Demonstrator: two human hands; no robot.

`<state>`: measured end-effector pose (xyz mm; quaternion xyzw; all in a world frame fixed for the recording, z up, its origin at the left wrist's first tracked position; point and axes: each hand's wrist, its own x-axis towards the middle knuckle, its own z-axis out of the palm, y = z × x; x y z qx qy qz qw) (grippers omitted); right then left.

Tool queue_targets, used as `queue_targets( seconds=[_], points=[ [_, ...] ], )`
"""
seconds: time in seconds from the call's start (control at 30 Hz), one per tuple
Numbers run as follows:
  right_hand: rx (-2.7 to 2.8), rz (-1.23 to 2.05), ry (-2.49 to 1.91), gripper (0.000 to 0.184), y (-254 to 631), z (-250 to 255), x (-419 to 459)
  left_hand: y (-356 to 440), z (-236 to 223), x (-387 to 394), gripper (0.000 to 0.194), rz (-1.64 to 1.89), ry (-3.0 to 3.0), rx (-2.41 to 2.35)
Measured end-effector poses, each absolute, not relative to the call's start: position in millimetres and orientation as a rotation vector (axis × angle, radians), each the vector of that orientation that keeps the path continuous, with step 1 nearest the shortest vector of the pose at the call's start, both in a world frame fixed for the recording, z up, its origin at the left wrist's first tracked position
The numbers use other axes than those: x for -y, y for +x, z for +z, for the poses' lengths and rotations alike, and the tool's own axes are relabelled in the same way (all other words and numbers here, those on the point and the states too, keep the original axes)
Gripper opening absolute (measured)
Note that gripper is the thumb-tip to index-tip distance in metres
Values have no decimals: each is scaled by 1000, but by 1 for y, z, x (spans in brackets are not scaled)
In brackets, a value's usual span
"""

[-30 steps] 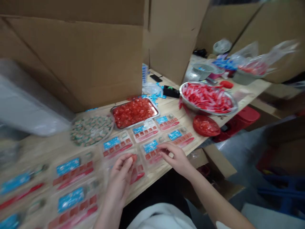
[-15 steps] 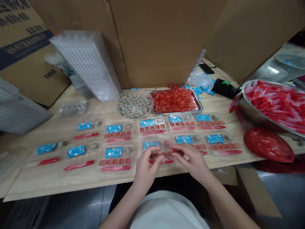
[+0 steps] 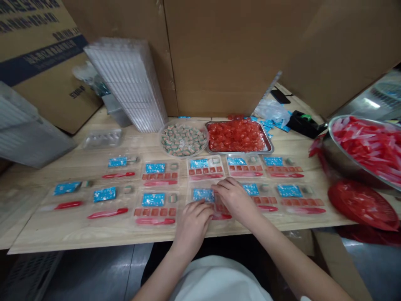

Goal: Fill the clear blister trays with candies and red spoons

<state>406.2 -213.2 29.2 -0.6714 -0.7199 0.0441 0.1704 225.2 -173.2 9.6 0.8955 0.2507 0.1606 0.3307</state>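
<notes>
My left hand (image 3: 194, 221) is over the lower left of a clear blister tray at the table's front, fingers curled down and together. Across the same tray's right side reaches my right hand (image 3: 237, 200), its fingers closed and pointing down. What either hand pinches is hidden beneath the fingers. In that tray a blue packet (image 3: 203, 195) shows above my left fingertips. The tip of a red pen-shaped stick (image 3: 223, 217) shows below my right hand. To the left lies another tray with a row of small red squares (image 3: 155, 212), a blue packet and a small wrapped square.
Behind the trays stand a round dish of small wrapped squares (image 3: 183, 140) and a metal tray of red pieces (image 3: 236, 136). A metal bowl of red-and-white sticks (image 3: 369, 146) and a red basket (image 3: 363, 205) are at right. Stacked clear trays (image 3: 128, 83) lean against cardboard.
The view has swung left. My left hand, earlier holding a small red piece, has come down onto the tray. My right hand has moved over the tray's upper right, covering a red square seen there.
</notes>
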Motion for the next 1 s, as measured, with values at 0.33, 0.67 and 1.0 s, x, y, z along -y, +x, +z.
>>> queue_targets(
  seconds=[0.33,0.67,1.0],
  points=[
    [1966,136,-1912,24,410,25,219,225,7,170,23,438,2302,-654],
    [1772,258,-1860,26,418,21,219,225,8,170,23,486,2228,-677],
    [1964,24,-1982,17,403,20,220,226,6,169,26,511,2222,-660]
  ],
)
